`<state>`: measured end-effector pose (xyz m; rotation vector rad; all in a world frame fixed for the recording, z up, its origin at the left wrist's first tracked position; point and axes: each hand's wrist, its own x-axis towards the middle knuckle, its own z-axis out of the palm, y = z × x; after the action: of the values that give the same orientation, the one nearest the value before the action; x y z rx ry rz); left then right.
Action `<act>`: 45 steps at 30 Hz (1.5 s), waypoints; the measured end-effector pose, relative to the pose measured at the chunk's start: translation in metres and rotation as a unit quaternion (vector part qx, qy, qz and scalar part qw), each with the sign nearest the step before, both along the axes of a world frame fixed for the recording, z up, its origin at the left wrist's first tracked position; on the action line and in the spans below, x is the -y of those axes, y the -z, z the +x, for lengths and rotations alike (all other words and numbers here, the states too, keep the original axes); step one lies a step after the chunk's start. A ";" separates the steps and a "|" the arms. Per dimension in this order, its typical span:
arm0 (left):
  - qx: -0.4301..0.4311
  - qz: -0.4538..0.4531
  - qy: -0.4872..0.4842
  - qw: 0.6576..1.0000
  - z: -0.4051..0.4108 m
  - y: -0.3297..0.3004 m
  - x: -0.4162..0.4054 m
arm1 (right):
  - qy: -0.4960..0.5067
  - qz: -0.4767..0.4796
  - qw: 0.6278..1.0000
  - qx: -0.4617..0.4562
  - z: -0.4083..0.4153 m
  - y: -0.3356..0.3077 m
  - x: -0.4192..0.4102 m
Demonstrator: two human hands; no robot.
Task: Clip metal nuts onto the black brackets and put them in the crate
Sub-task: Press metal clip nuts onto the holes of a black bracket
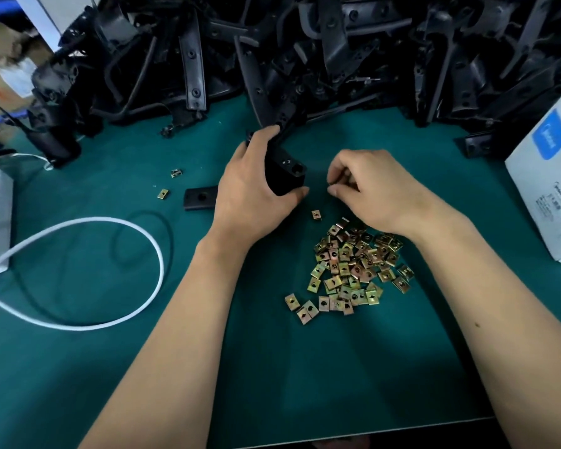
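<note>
No crate is showing; the far bracket heap (pixel 305 50) is running off the top edge. The right hand's (pixel 373 189) curled fingers are hiding whatever they may be pinching, so I cannot tell its grasp. The left hand (pixel 256 189) is gripping a black bracket (pixel 287 173) on the green desk (pixel 110 367), just left of the right hand. Metal nuts (pixel 350 270) are lying piled near the right wrist.

Dim, vignetted, wide-angle edge warp
</note>
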<state>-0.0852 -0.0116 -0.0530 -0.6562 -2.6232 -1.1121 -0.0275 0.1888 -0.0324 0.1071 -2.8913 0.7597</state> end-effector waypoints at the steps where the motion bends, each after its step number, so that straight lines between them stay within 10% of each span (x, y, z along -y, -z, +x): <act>1: -0.005 0.003 -0.001 1.000 0.000 0.001 0.000 | 0.007 -0.017 1.000 -0.008 -0.001 0.001 0.000; 8: -0.004 0.020 0.008 1.000 0.000 0.000 0.001 | 0.015 -0.164 0.986 -0.019 0.003 0.001 0.009; 20: 0.074 0.013 0.112 0.991 0.014 -0.015 -0.001 | 0.029 -0.508 0.860 0.025 0.004 -0.003 0.010; 45: 0.042 0.030 0.119 0.992 0.011 -0.010 -0.006 | 0.024 -0.414 0.908 -0.052 0.003 0.003 0.021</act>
<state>-0.0742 -0.0054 -0.0430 -0.9486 -2.6207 -1.3038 -0.0248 0.1681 -0.0358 -0.0244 -2.2183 1.8091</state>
